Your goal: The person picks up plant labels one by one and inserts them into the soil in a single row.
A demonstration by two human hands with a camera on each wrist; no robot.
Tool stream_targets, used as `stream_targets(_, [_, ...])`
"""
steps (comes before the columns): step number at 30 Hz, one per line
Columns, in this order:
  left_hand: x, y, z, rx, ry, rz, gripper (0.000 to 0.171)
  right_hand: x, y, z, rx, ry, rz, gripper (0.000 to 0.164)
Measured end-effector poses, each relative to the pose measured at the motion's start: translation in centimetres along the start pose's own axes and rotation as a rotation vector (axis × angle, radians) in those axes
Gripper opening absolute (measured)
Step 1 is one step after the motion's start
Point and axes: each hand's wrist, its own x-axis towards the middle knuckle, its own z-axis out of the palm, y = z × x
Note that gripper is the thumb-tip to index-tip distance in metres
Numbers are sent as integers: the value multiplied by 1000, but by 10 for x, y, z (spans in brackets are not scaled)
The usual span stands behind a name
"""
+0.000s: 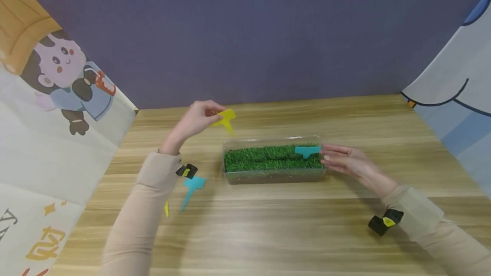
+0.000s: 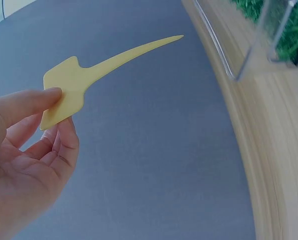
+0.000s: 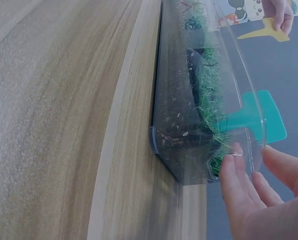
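My left hand (image 1: 197,119) pinches a yellow T-shaped plant label (image 1: 228,116) by its head, thumb on one face and fingers behind. In the left wrist view the label's (image 2: 69,90) tapered stake points away from the hand. A clear plastic box (image 1: 276,178) holds green grass (image 1: 264,153) over dark soil. A teal plant label (image 1: 307,150) stands upright in the grass near the box's right end, its stake mostly hidden. My right hand (image 1: 353,163) is at that end, its fingers extended by the box wall, close beside the teal label's head (image 3: 272,120).
Left of the box, a blue plant label (image 1: 194,183) lies on the wooden table (image 1: 268,233). Part of another yellow piece (image 1: 166,208) shows beside my left sleeve. A dark blue panel (image 1: 261,37) rises behind the table, with printed cartoon sheets (image 1: 23,148) at the sides.
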Motion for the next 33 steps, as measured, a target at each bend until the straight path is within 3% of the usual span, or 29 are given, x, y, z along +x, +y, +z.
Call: stream_targets(33, [31,44,43,-34,-122,144,22,-1,1,3,-18,-12,-21,67])
